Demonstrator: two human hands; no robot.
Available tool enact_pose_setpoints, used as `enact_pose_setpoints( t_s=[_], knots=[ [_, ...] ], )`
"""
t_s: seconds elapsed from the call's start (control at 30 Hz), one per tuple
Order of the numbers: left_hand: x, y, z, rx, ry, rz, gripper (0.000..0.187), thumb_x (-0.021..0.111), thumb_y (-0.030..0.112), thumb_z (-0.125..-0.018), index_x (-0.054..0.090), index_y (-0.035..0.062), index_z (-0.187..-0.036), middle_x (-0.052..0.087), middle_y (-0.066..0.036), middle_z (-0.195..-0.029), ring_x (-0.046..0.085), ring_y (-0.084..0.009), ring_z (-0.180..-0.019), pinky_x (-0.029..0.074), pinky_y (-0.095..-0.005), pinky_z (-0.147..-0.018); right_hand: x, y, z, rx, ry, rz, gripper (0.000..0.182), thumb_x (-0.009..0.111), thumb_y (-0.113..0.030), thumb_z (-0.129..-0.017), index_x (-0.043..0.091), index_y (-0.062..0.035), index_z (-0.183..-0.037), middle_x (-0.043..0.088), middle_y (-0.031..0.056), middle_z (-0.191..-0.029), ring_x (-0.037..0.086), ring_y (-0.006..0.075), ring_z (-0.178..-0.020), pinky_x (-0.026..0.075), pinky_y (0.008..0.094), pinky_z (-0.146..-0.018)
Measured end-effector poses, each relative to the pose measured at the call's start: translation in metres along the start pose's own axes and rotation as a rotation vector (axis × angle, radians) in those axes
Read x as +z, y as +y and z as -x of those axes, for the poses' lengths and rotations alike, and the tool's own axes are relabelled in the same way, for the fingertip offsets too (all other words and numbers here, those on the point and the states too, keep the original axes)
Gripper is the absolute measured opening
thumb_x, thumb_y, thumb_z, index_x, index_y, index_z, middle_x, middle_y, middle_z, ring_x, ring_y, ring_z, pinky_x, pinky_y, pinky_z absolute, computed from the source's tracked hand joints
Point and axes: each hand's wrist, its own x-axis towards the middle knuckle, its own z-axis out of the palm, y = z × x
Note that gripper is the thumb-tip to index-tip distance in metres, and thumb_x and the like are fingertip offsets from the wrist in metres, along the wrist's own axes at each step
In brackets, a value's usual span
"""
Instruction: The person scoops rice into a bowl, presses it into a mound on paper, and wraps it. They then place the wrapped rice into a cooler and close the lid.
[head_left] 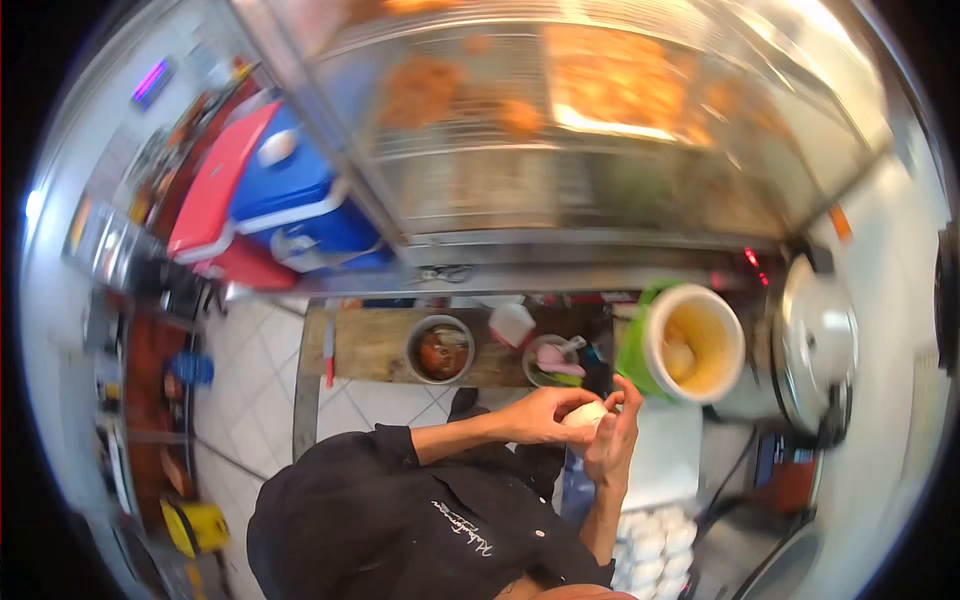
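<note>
A small white, rounded piece (pixel 585 413), like a dough ball or a peeled egg, is held between both hands in front of my chest. Its exact kind is hard to make out. My left hand (pixel 545 415) closes on it from the left, thumb and fingers bent around it. From the other side my right hand (pixel 613 435) grips it too, fingers curled. Just beyond my right hand stands a green bucket (pixel 637 350) with a white rim. Orange-yellow contents and a pale round thing (pixel 680 360) show inside it.
A wooden bench (pixel 385 345) bears a red-handled knife (pixel 329 355), a metal pot (pixel 440 349) and a bowl with a pink utensil (pixel 555 360). A glass display case (pixel 600 240) rises behind. Right stands a large lidded cooker (pixel 820 340); below, several white rounded pieces (pixel 655 550).
</note>
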Motion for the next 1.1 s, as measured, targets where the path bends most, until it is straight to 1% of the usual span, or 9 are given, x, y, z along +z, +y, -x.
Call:
enact_pose_setpoints(
  t_s=[0.1, 0.33, 0.43, 0.5, 0.67, 0.8, 0.9, 0.97, 1.1],
  knots=[
    [-0.049, 0.004, 0.053, 0.019, 0.179, 0.025, 0.060, 0.085, 0.029, -0.088, 0.060, -0.0001, -0.135, 0.068, -0.007, -0.119, 0.063, -0.0136, -0.107, 0.052, -0.0320, -0.095, 0.062, -0.030, -0.027, -0.021, -0.226, -0.081, 0.082, 0.035, -0.073, -0.100, 0.043, -0.0058, -0.147, 0.053, 0.0195, -0.116, 0.061, 0.0316, -0.091, 0.049, 0.0434, -0.078],
    [-0.190, 0.018, 0.183, 0.195, 0.567, 0.200, 0.047, 0.076, 0.021, -0.095, 0.059, 0.0051, -0.136, 0.067, -0.005, -0.120, 0.062, -0.0130, -0.112, 0.051, -0.0313, -0.098, 0.248, -0.101, -0.083, -0.242, -0.526, -0.200, 0.090, 0.041, -0.075, -0.098, 0.040, -0.0003, -0.149, 0.050, 0.0207, -0.136, 0.054, 0.0305, -0.118, 0.044, 0.0405, -0.094],
    [-0.246, 0.046, 0.245, 0.284, 0.836, 0.285, 0.046, 0.075, 0.017, -0.095, 0.059, 0.0070, -0.136, 0.068, -0.006, -0.124, 0.066, -0.0154, -0.112, 0.054, -0.0336, -0.097, 0.293, -0.126, -0.093, -0.286, -0.639, -0.244, 0.083, 0.050, -0.064, -0.101, 0.037, 0.0003, -0.152, 0.040, 0.0216, -0.148, 0.061, 0.0267, -0.108, 0.051, 0.0387, -0.090],
    [-0.291, 0.074, 0.278, 0.392, 1.106, 0.100, 0.050, 0.078, 0.018, -0.092, 0.059, 0.0066, -0.137, 0.068, -0.005, -0.122, 0.066, -0.0155, -0.112, 0.055, -0.0336, -0.095, 0.313, -0.130, -0.100, -0.336, -0.696, -0.286, 0.071, 0.061, -0.043, -0.103, 0.036, 0.0001, -0.152, 0.035, 0.0208, -0.151, 0.065, 0.0219, -0.095, 0.056, 0.0353, -0.085],
    [-0.447, 0.143, 0.329, 0.456, 1.519, -0.347, 0.050, 0.077, 0.029, -0.093, 0.062, 0.0021, -0.133, 0.068, -0.010, -0.117, 0.067, -0.0174, -0.104, 0.054, -0.0312, -0.087, 0.334, -0.136, -0.101, -0.241, -0.752, -0.184, 0.059, 0.066, -0.023, -0.101, 0.041, -0.0018, -0.150, 0.040, 0.0194, -0.147, 0.065, 0.0209, -0.096, 0.055, 0.0346, -0.085],
    [-0.553, 0.163, 0.327, 0.202, 1.605, -0.476, 0.065, 0.080, 0.041, -0.089, 0.061, -0.0012, -0.134, 0.070, -0.016, -0.120, 0.069, -0.0212, -0.104, 0.054, -0.0319, -0.086, 0.333, -0.130, -0.099, -0.218, -0.728, -0.117, 0.050, 0.067, -0.020, -0.100, 0.049, -0.0010, -0.143, 0.045, 0.0181, -0.141, 0.065, 0.0194, -0.095, 0.054, 0.0333, -0.084],
    [-0.581, 0.174, 0.320, 0.048, 1.413, -0.413, 0.069, 0.077, 0.046, -0.090, 0.060, -0.0026, -0.136, 0.070, -0.018, -0.121, 0.069, -0.0228, -0.103, 0.054, -0.0316, -0.087, 0.332, -0.128, -0.103, -0.218, -0.688, -0.080, 0.044, 0.067, -0.018, -0.099, 0.055, -0.0015, -0.138, 0.049, 0.0166, -0.137, 0.065, 0.0189, -0.093, 0.054, 0.0324, -0.084],
    [-0.593, 0.174, 0.315, -0.082, 1.348, -0.716, 0.083, 0.069, 0.063, -0.087, 0.056, 0.0038, -0.144, 0.066, -0.025, -0.129, 0.065, -0.0352, -0.119, 0.050, -0.0437, -0.102, 0.330, -0.132, -0.108, -0.211, -0.668, -0.062, 0.041, 0.068, -0.017, -0.099, 0.058, -0.0019, -0.135, 0.051, 0.0158, -0.135, 0.064, 0.0187, -0.092, 0.054, 0.0321, -0.083],
    [-0.579, 0.173, 0.295, -0.379, 1.481, -1.079, 0.076, 0.054, 0.067, -0.096, 0.054, 0.0106, -0.147, 0.059, -0.029, -0.138, 0.051, -0.0430, -0.133, 0.040, -0.0590, -0.109, 0.335, -0.154, -0.126, -0.253, -0.666, -0.066, 0.034, 0.068, -0.010, -0.097, 0.062, -0.0012, -0.129, 0.052, 0.0131, -0.131, 0.063, 0.0184, -0.093, 0.055, 0.0310, -0.083]
  ],
)
